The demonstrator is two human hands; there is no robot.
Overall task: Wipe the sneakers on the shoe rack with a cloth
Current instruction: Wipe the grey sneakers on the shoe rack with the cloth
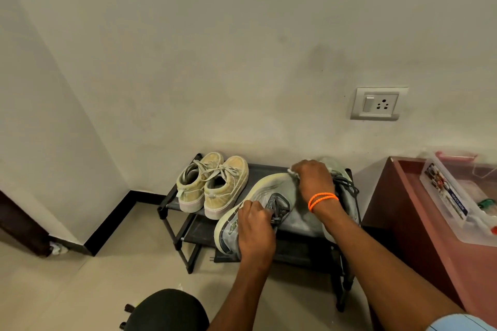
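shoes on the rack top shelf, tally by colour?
Beige sneakers: 2, a pair at the left end of the shoe rack.
Grey sneakers: 2, one held by the left hand while the right hand presses the cloth on its toe; the other is partly hidden behind the right arm.
Total: 4

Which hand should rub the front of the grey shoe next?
Probably the right hand. It already presses the cloth against the toe of the grey sneaker. The left hand is busy gripping the sneaker near its laces, steadying it on the shoe rack.
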